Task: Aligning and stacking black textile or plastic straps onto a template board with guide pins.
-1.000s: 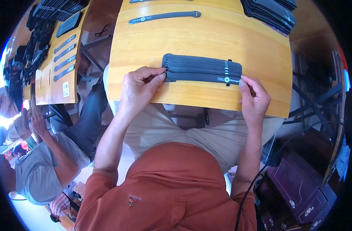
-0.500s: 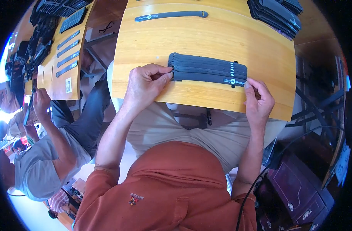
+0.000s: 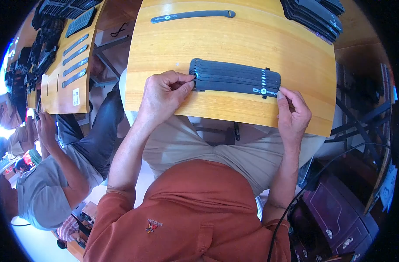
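Note:
A row of several dark grey straps (image 3: 234,77) lies side by side on the yellow wooden table (image 3: 234,39), overlapping like tiles. My left hand (image 3: 164,96) pinches the left ends of the straps between thumb and fingers. My right hand (image 3: 293,111) rests at the right end of the nearest strap, fingertips touching it by its small round mark. A single grey strap (image 3: 193,16) lies stretched out at the far side of the table.
A stack of dark straps (image 3: 315,15) sits at the table's far right corner. To the left, a second wooden table (image 3: 55,94) holds more straps and dark piles. A person in a grey shirt (image 3: 46,187) sits at the lower left. A purple cabinet (image 3: 339,209) stands at the lower right.
The strap row and both hands sit in nearly the same pose; the view has shifted slightly, and my left fingers have closed more tightly on the strap ends.

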Available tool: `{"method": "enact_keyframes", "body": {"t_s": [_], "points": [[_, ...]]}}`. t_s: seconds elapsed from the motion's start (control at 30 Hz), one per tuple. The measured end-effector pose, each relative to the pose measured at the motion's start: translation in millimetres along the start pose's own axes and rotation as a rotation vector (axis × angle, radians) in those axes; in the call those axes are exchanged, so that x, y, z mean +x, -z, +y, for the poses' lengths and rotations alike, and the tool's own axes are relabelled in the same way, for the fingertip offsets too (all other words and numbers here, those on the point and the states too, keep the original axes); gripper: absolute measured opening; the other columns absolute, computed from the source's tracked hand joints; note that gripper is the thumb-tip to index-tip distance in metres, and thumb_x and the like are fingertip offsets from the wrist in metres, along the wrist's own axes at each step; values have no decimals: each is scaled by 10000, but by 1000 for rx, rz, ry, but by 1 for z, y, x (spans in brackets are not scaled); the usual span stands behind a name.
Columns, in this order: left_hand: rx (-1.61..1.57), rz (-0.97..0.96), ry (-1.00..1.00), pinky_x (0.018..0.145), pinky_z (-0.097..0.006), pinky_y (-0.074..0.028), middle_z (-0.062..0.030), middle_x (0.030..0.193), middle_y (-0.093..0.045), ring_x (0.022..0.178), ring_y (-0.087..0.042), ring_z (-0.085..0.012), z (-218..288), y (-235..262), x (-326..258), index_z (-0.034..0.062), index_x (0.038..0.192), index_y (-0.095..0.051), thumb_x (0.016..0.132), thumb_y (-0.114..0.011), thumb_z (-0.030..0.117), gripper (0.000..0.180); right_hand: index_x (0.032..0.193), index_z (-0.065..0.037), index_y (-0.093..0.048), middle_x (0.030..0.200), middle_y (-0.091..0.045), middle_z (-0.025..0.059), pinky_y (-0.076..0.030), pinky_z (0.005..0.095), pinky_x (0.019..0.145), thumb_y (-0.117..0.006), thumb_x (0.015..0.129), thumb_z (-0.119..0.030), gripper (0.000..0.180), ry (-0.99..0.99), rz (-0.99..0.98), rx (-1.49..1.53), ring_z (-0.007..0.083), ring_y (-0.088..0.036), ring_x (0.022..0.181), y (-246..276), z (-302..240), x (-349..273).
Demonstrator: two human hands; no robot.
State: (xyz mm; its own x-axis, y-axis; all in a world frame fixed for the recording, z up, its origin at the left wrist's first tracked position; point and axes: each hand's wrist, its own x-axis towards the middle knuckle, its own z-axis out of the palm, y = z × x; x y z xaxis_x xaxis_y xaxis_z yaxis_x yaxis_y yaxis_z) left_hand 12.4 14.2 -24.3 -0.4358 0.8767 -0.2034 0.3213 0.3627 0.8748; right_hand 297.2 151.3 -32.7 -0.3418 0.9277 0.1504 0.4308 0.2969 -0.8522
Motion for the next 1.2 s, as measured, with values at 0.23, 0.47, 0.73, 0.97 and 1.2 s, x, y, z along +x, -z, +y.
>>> {"method": "enact_keyframes", "body": {"t_s": [0.23,0.47,0.73,0.97,1.2], "points": [[-19,10,29,570,-209,-469,-8,764,-695,628,-574,-35,4,-3,1,-21,1098,-762,963,-728,59,161,1040,42,-739,875,-706,106,-511,275,688,-708,941,-14,118,78,48,-18,151,-652,759,-1,2,0],[-81,23,108,579,-227,-469,-30,732,-705,636,-577,-39,2,-1,0,-25,1076,-770,931,-736,33,160,1012,39,-734,857,-703,115,-508,282,650,-716,930,-19,102,119,58,0,165,-651,715,-5,2,1],[-37,33,107,579,-223,-470,-25,733,-704,637,-578,-38,8,-2,0,-38,1069,-766,931,-735,35,158,1000,34,-733,847,-697,119,-510,291,640,-715,925,-27,98,99,47,-11,176,-656,710,-3,2,0],[-49,23,94,584,-223,-477,-26,735,-706,641,-585,-40,5,-2,1,-51,1058,-761,934,-736,33,152,976,26,-730,860,-702,139,-528,322,649,-709,909,-19,84,127,47,-56,231,-680,713,-2,3,0],[-42,18,100,584,-222,-479,-27,733,-706,635,-585,-41,8,-1,1,-44,1059,-765,940,-739,42,149,983,25,-729,866,-706,145,-535,331,665,-709,904,-19,93,116,46,-59,245,-688,728,-3,2,0]]}}
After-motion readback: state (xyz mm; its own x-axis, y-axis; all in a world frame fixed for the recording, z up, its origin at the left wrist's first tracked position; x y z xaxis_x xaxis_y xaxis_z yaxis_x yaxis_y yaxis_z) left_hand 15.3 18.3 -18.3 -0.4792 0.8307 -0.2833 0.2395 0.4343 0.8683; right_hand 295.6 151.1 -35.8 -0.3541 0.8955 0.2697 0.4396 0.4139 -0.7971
